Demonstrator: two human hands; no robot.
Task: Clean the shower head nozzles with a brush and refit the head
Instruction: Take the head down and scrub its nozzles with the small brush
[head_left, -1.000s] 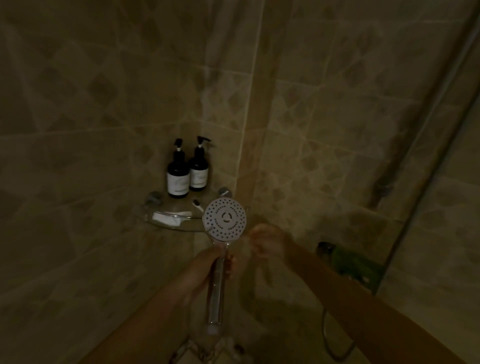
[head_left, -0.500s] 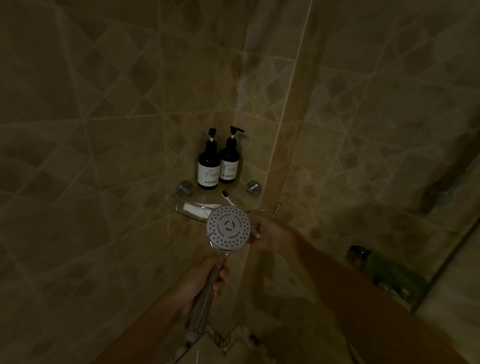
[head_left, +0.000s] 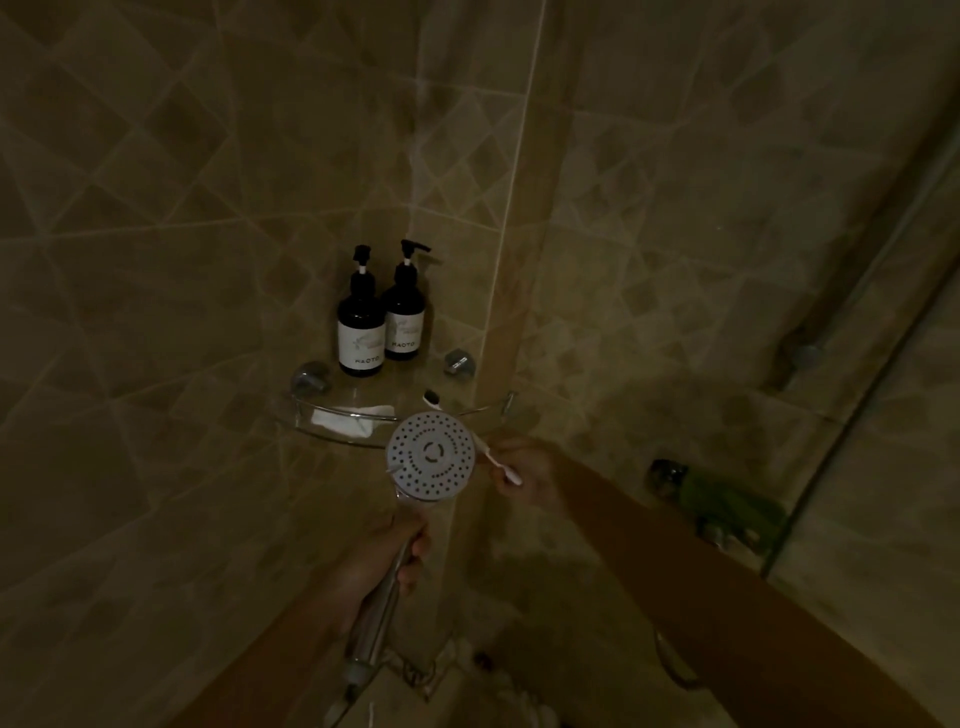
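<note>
Two bare hands work in a dim, tiled shower corner. Nearest the camera, the left hand (head_left: 387, 558) is clenched round the chrome handle of the shower head (head_left: 431, 456), fingers wrapped about the stem and the thumb side uppermost. The handle runs down and back past the wrist. Directly above this hand stands the round spray face, turned toward the camera so that its rings of nozzles and central disc show plainly.

Just to the right of the face, a little farther out, the right hand (head_left: 527, 470) pinches the white tail of the brush (head_left: 501, 465) between curled fingers. From that grip the brush slants up and to the left, passes behind the rim of the shower head, and its dark bristled end shows above the face. Whether the bristles touch anything cannot be told.

Beyond both hands a glass corner shelf (head_left: 332, 436) with a wire rail hangs on two metal brackets (head_left: 460, 361). On it, up and left of the left hand, lies a pale flat thing (head_left: 348, 418), and behind that two dark pump bottles (head_left: 361, 332) stand touching side by side against the wall.

Right of the right forearm, a chrome tap (head_left: 670, 475) is fixed to the wall.
</note>
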